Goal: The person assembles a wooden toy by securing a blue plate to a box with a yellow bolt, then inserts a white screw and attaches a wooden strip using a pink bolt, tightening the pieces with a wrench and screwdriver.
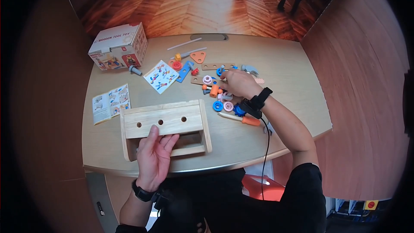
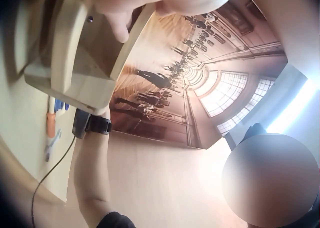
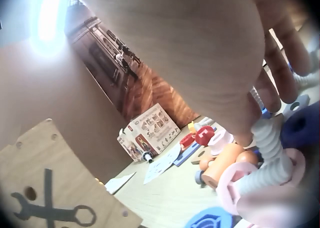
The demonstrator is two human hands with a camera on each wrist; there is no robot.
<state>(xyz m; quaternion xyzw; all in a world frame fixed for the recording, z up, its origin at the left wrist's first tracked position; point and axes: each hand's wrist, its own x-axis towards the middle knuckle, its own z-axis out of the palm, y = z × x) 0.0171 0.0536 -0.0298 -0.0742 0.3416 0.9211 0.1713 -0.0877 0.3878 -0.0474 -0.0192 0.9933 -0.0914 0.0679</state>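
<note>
My left hand (image 1: 156, 155) holds a pale wooden toolbox (image 1: 172, 121) at the near side of the table. Its thumb lies on the plank with three round holes, and its fingers reach under that plank's edge. My right hand (image 1: 240, 83) is over a spread of toy parts, with its fingertips right beside a blue nut (image 1: 220, 72) that has a grey bolt in it. In the right wrist view, the fingers (image 3: 286, 83) hang slightly bent and apart. Below them lie a grey screw (image 3: 270, 148), a pink nut (image 3: 231, 188) and an orange cylinder (image 3: 224, 164).
An orange-handled screwdriver (image 1: 250, 121), blue nut (image 1: 217, 106) and toy hammer (image 1: 249, 69) lie around the right hand. Farther left are a picture sheet (image 1: 161, 77), an open leaflet (image 1: 111, 103), a grey bolt (image 1: 135, 70) and the toy's carton (image 1: 118, 46). A cable (image 1: 266, 155) hangs from the right wrist.
</note>
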